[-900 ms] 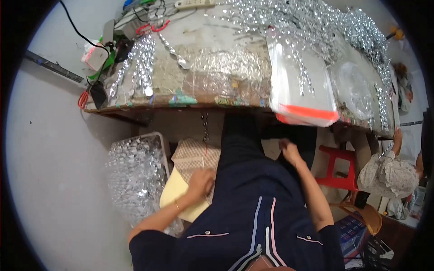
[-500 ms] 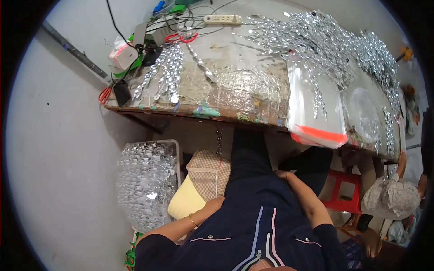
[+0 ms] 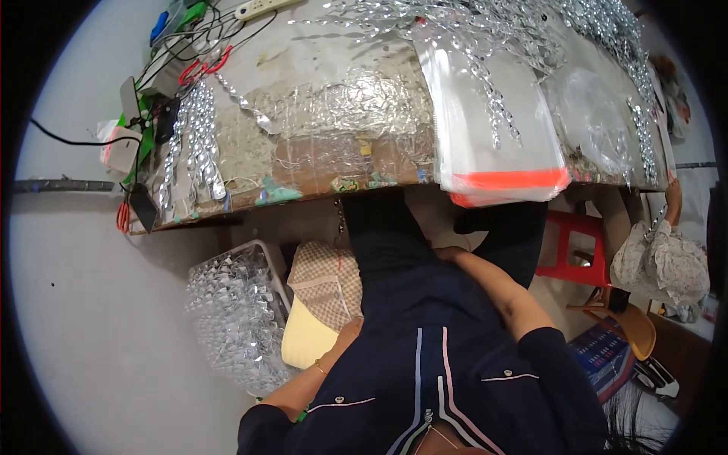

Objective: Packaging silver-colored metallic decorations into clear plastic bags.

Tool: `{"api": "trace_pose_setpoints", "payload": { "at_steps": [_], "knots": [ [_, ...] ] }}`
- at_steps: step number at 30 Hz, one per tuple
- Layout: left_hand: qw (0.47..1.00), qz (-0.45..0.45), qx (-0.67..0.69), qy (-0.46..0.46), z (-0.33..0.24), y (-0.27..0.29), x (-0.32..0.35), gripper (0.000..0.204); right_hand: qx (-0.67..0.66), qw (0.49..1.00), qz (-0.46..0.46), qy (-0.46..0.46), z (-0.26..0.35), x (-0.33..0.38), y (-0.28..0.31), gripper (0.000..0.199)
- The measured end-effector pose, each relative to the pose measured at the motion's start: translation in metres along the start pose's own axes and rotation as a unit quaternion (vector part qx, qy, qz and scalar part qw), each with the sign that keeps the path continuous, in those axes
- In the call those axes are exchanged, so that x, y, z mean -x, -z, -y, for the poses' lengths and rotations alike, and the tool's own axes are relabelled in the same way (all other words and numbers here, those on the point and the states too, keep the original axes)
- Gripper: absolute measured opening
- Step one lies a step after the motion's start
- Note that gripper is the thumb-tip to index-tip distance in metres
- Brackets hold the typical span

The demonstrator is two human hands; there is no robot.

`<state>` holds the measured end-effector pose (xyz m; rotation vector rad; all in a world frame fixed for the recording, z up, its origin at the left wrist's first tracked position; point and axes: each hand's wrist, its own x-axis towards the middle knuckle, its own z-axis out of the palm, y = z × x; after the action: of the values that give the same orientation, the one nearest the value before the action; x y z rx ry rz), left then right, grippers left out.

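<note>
My left hand (image 3: 350, 334) is down at my left side, against a brown checked cloth (image 3: 327, 277) and a pale yellow cushion (image 3: 307, 337). Its fingers are hidden by my dark top. Over my thigh lies my right hand (image 3: 453, 254), fingers pointing inward and mostly out of sight. No held thing shows at either hand. On the table edge in front of me, a stack of clear plastic bags (image 3: 493, 144) with a red-orange band hangs slightly over. Twisted silver strands (image 3: 203, 144) lie at the table's left, and a large heap of silver strands (image 3: 523, 38) lies at the back right.
A plastic tub (image 3: 268, 256) full of shiny silver pieces (image 3: 235, 318) stands left of the cushion. Red-handled scissors (image 3: 205, 68), tangled cables and a power strip (image 3: 262, 7) occupy the table's back left. At right are a red stool (image 3: 552, 246) and another person's hand (image 3: 673, 199).
My view has tilted and shifted, so the table sits further left and higher in the picture. Both hands stay in nearly the same places on my body.
</note>
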<state>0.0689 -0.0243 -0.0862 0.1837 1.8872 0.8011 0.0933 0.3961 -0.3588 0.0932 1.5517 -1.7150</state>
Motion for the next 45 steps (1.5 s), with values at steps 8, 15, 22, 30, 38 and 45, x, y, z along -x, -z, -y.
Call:
{"api": "trace_pose_setpoints", "payload": {
  "at_steps": [8, 15, 22, 30, 38, 45],
  "knots": [
    [0.993, -0.106, 0.035, 0.039, -0.002, -0.023, -0.015, 0.047, 0.005, 0.994, -0.035, -0.101, -0.018, -0.048, -0.039, 0.058],
    [0.988, -0.141, 0.047, 0.032, -0.027, -0.039, -0.054, 0.040, 0.105, 0.969, -0.136, -0.175, -0.048, -0.005, -0.021, 0.059],
    [0.965, -0.219, 0.129, 0.060, 0.004, -0.011, -0.117, 0.037, -0.012, 0.974, -0.073, -0.215, 0.083, -0.030, -0.054, 0.045],
    [0.990, -0.070, 0.077, 0.098, -0.037, 0.056, -0.082, 0.036, -0.348, 0.875, -0.165, -0.292, 0.192, -0.076, -0.025, 0.042],
    [0.994, 0.019, 0.064, 0.082, 0.011, 0.074, -0.059, 0.035, -0.574, 0.720, -0.246, -0.302, 0.229, -0.064, -0.006, 0.039],
    [0.991, 0.056, 0.102, 0.065, 0.073, 0.019, -0.040, 0.035, -0.695, 0.581, -0.291, -0.308, 0.218, -0.065, -0.042, 0.036]
  ]
}}
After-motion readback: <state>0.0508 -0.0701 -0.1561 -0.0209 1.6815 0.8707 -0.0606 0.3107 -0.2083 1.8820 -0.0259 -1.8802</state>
